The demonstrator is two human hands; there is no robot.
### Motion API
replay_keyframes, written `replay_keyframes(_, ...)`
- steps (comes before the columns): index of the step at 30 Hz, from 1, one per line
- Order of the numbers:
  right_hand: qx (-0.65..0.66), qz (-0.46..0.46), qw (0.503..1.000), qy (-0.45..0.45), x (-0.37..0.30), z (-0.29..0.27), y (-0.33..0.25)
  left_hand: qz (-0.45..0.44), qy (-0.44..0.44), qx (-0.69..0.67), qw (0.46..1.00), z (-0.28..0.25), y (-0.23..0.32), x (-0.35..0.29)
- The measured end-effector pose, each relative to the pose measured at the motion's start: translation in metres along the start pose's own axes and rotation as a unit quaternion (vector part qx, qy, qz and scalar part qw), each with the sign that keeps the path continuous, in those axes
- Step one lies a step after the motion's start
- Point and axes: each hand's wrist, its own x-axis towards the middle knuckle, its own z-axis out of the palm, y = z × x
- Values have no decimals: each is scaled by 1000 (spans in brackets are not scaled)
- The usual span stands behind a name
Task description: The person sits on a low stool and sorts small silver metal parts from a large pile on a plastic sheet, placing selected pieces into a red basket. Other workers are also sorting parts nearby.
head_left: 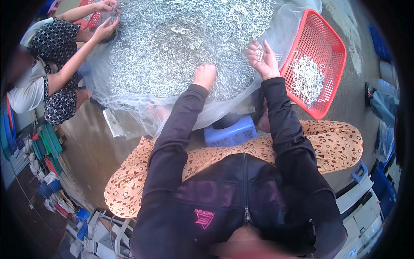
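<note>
Jacket [224,190] pink-lettered; right hand [265,61] cups links [259,54], apparently.

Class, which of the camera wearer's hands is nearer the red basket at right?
Right. The right hand is beside the red basket, to its left; the left hand is farther left, at the pile of small pieces.

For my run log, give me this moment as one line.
Left hand: curled over silvery heap | Right hand: palm up, at least one pale piece in it | Red basket: pale pieces inside
</note>
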Motion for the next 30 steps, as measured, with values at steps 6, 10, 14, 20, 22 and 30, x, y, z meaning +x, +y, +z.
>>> replay_keyframes(6,-65,-88,992,-65,-2,27,0,-103,-51,-129,985,-41,-46,3)
replay_keyframes(10,-130,-23,989,-67,-8,34,14,-85,-129,-164,974,-61,-67,6)
replay_keyframes(14,-29,50,995,-83,2,25,32,-106,-218,-138,960,-73,-74,24)
replay_keyframes(20,-53,134,973,-178,12,16,47,-66,-62,-97,991,-119,-35,28)
replay_keyframes(22,-26,119,992,20,6,17,58,19,-69,-94,993,-134,10,38)
replay_keyframes(30,-235,-126,964,25,-21,41,-27,233,272,-184,915,-183,123,51)
